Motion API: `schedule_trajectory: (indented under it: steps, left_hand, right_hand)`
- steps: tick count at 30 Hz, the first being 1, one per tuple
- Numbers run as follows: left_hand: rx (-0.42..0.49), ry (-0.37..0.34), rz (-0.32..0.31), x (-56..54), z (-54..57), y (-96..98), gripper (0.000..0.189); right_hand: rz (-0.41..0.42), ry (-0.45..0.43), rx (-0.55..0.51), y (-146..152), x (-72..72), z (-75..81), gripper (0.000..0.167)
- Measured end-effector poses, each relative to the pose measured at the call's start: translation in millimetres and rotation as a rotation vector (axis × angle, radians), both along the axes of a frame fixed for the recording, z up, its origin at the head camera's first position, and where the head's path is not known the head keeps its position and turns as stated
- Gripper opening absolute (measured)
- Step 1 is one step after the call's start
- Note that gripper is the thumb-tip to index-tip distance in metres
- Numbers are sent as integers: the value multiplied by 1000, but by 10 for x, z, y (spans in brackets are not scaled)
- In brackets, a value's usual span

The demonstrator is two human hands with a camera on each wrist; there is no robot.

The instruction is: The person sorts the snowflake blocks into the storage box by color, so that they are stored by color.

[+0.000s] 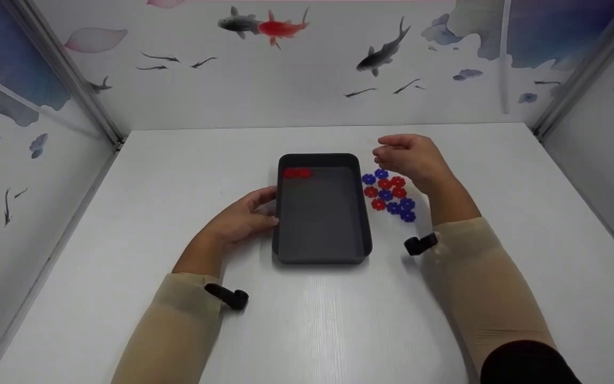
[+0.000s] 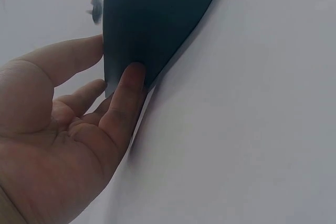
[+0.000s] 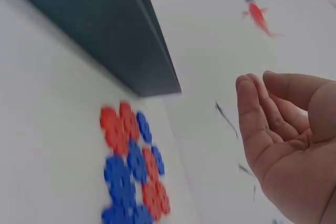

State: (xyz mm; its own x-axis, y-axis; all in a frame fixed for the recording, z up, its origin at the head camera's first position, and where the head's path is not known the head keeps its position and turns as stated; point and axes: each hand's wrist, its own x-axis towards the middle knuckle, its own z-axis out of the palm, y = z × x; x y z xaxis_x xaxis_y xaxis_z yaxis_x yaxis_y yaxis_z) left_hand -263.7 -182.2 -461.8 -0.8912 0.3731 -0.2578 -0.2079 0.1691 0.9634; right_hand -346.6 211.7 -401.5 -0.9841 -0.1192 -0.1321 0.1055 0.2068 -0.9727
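A dark grey rectangular tray (image 1: 322,261) lies on the white table, with two red flower-shaped discs (image 1: 297,173) inside at its far left corner. My left hand (image 1: 243,217) touches the outside of the tray's left wall, thumb and fingers spread along it. In the left wrist view, fingertips (image 2: 135,71) rest against the tray's dark side (image 2: 157,14). Beyond the tray's right side, my right hand (image 1: 411,159) hovers with loosely bent fingers and nothing visible between them. Below it lie several red and blue flower-shaped discs (image 1: 385,195), seen blurred in the right wrist view.
White panels printed with fish (image 1: 384,53) stand behind the table (image 1: 307,320) and at both sides. Grey metal posts (image 1: 67,69) mark the back corners. Small black cameras (image 1: 420,245) are strapped over both sleeves.
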Motion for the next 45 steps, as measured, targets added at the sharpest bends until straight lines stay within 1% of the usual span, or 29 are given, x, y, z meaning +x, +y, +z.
schedule_trajectory:
  steps: [3,6,11,14,16,20,26,31,37,43,45]
  left_hand:
    - [-3,-14,13,-3,-5,9,82]
    - [-9,-19,21,-2,-8,11,82]
    - [-17,-17,28,3,6,12,82]
    - [-23,-15,19,6,21,11,83]
    - [-21,-15,16,7,30,12,83]
    - [-18,-10,12,3,33,11,83]
    - [-21,7,7,5,-2,-3,82]
    - [-27,10,20,-1,-1,-1,81]
    - [-25,3,15,-3,4,-2,83]
    - [-8,9,3,-8,-12,-6,83]
    - [2,3,9,-5,-13,-8,83]
  right_hand:
    - [-41,-21,71,169,21,-60,42]
    - [-63,-55,115,299,18,-143,45]
    - [-83,-85,136,449,-18,-310,53]
    - [-104,-108,153,525,-36,-402,54]
    - [-100,-128,181,573,-46,-460,55]
    - [-54,-140,242,626,-55,-536,50]
    - [8,-146,354,609,-67,-542,50]
    - [33,-148,428,572,-72,-503,48]
    - [19,-163,454,536,-84,-469,49]
    - [7,-163,481,519,-100,-482,47]
    - [3,-162,480,520,-103,-488,46]
